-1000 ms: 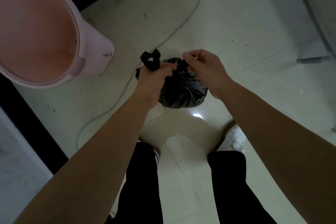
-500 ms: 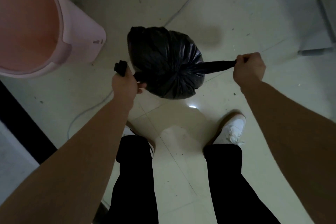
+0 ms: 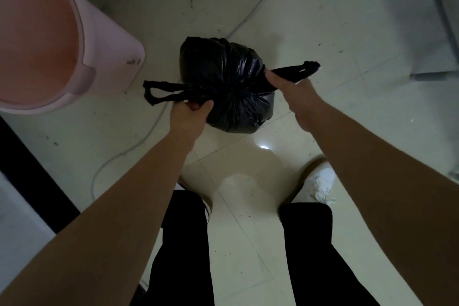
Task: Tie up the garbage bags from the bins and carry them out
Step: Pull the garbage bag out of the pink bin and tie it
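Both arms stretched forward: your left hand [image 3: 191, 113] grips one handle of the black garbage bag [image 3: 231, 82], your right hand [image 3: 289, 88] holds the other.

A small mark [image 3: 132, 61] on the pink bin [image 3: 106, 40] is unreadable.

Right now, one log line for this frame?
stage: tying | left hand: grips left handle | right hand: grips right handle | bag: black, near pink bin

Black garbage bag [image 3: 228, 84], one handle in left hand [image 3: 190, 113], other in right hand [image 3: 293, 89].
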Available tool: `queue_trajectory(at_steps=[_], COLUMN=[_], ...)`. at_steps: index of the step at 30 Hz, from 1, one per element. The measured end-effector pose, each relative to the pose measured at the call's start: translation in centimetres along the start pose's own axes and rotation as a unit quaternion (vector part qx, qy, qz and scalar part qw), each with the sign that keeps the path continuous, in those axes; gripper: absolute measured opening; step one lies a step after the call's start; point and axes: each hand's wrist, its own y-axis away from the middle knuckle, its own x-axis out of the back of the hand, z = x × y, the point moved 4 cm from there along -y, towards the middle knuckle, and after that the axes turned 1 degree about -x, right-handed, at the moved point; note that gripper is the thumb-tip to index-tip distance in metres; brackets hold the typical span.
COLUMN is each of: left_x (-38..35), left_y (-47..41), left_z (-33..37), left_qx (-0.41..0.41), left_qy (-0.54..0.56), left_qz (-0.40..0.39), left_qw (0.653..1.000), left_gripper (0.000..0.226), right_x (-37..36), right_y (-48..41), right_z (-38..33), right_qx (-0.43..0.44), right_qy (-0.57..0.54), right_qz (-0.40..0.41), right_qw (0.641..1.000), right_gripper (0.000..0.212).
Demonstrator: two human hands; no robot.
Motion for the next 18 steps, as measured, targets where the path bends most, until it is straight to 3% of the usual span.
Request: queue_trajectory(at_steps=[4, 8, 11, 15, 18], left_x=[-2.1, -3.8, -4.4, -4.4, -4.6], left_y=[-1.1, -1.2, -1.5, -1.3, -1.9], left_z=[-0.6, 2.7, 5.5, 8.3, 7.9], left_qx=[-0.114, -0.307, -0.406, -0.362, -0.252], left_qy=[-0.169, -0.259, -0.212, -0.044, 0.031], left_qz=[-0.004, 0.073, 0.106, 0.066, -0.007], left_qw=[0.979, 0.913, 0.882, 0.929, 0.967], left_gripper=[0.069, 0.045, 0.038, 0.027, 0.026], right_x=[-1.4, -3.3, -3.9, -4.6, -4.6], right_y=[-1.1, -2.1, -3.2, -3.3, -3.2], right_z=[2.5, 2.5, 1.0, -1.7, -2.8], right_qx=[-0.021, 0.020, 0.108, 0.169, 0.165], right_qy=[0.162, 0.193, 0.141, 0.008, -0.089], right_qz=[-0.001, 0.023, 0.078, 0.099, 0.075], right_qw=[0.987, 0.981, 0.981, 0.981, 0.979], right_gripper=[0.097, 0.095, 0.073, 0.029, 0.032])
